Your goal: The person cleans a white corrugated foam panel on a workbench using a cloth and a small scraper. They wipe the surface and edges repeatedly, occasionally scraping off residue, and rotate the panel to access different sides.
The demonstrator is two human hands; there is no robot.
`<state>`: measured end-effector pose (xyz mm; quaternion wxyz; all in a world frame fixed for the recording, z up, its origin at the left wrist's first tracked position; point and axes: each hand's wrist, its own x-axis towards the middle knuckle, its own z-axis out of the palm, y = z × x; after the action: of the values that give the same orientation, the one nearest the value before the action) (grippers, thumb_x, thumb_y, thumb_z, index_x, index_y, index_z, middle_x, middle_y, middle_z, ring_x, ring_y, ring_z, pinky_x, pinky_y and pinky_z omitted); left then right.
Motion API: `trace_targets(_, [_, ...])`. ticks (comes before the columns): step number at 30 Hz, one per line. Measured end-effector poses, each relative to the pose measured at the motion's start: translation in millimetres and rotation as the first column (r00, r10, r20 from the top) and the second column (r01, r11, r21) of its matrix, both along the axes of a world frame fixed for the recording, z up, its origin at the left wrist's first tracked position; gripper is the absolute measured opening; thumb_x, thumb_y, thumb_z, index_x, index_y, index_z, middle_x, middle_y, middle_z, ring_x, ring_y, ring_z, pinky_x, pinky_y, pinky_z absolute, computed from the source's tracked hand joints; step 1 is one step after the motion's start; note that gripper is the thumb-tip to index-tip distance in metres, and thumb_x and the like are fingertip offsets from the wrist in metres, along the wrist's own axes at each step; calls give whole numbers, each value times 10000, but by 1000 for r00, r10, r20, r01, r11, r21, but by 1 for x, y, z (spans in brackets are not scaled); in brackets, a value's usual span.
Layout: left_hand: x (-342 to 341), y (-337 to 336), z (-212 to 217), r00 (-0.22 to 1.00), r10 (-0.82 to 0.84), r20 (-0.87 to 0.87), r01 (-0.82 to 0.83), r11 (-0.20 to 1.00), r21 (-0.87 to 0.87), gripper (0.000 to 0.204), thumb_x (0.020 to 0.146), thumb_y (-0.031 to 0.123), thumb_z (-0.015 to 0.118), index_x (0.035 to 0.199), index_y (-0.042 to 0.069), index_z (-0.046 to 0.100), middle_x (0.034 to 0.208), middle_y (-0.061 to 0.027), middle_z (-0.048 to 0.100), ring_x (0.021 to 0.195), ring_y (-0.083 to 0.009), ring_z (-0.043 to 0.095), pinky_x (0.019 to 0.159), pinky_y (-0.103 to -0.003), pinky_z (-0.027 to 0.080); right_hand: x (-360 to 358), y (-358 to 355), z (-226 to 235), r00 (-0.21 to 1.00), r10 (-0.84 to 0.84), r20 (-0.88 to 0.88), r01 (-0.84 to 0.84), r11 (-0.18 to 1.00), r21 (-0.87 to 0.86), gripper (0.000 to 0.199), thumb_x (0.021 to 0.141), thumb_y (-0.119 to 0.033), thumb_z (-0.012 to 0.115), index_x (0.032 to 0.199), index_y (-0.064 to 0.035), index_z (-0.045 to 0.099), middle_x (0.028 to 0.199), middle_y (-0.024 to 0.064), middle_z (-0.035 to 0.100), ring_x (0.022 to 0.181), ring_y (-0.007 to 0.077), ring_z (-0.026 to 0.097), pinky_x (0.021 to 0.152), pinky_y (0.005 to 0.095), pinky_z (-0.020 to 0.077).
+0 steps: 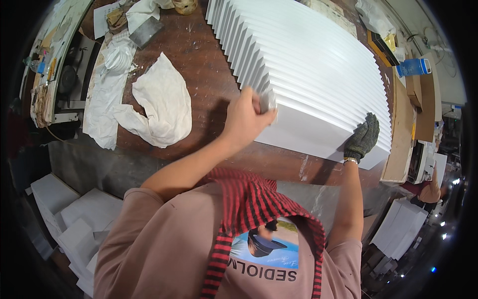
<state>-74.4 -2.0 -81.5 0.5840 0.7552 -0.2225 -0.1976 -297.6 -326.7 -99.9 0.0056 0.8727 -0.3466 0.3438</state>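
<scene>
Far left of frame: a cluttered side shelf (55,74) with small tools, too blurred to identify. Upper left: crumpled white paper (107,94) lying on the dark brown worktable (199,65), with a grey block (146,31) above it near the top edge. Left of centre: a cream-coloured rag (162,102), bunched and lying flat on the table. Lower left: stacks of white boards (74,219) below table level. Centre: left hand (246,117), bare, fingers closed tight around a small grey pad (267,101), which is pressed against the left edge of the fanned stack. Centre to upper right: fanned stack of white panels (308,74), overlapping like steps, resting on the table. Right of centre: right hand (362,138), in a dark knitted glove, laid over the near right corner of the stack, fingers curled on its edge. Upper right: a blue-capped plastic bottle (412,66) lying on brown boards (423,99).
</scene>
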Motion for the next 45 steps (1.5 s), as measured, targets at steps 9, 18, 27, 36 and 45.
trace_targets(9, [31, 2, -10, 996, 43, -83, -45, 999, -26, 338, 828, 85, 810, 876, 21, 481, 758, -50, 597, 714, -100, 632, 584, -271, 511, 2, 3, 1, 1000, 3, 30, -4, 1000, 20, 392, 999, -214, 450, 1267, -26, 665, 1333, 167, 643, 1320, 346, 525, 1147, 483, 350])
trace_targets(18, [7, 24, -9, 938, 42, -343, -2, 993, 116, 393, 772, 179, 840, 867, 0, 503, 736, -126, 655, 666, -189, 661, 606, -333, 531, 1, 0, -3, 997, 12, 78, -17, 998, 58, 399, 996, -212, 449, 1272, -17, 662, 1299, 166, 660, 1319, 344, 518, 1135, 486, 360])
trace_targets(27, [37, -10, -14, 986, 65, -150, -67, 998, -6, 342, 832, 114, 799, 884, 12, 477, 708, -58, 576, 598, -117, 582, 514, -285, 471, -1, 1, 1, 1000, -10, 4, 10, 998, 66, 416, 1003, -237, 423, 1263, -19, 665, 1333, 173, 641, 1329, 360, 511, 1146, 495, 349])
trace_targets(36, [57, -19, -19, 991, 124, -45, -129, 984, -122, 367, 791, 186, 821, 867, 12, 508, 670, -68, 585, 601, -159, 565, 578, -348, 480, 0, 3, 3, 1000, 10, 16, -10, 999, 49, 416, 1010, -211, 434, 1318, -18, 635, 1372, 170, 613, 1340, 332, 508, 1130, 458, 377])
trace_targets(45, [49, 5, -28, 981, 111, -156, -116, 993, -20, 381, 780, 177, 835, 863, 18, 499, 699, -66, 605, 627, -147, 582, 575, -316, 478, -1, 3, -1, 1000, 12, 1, -12, 1000, -15, 420, 1019, -222, 417, 1309, -14, 639, 1367, 177, 610, 1327, 334, 518, 1109, 454, 398])
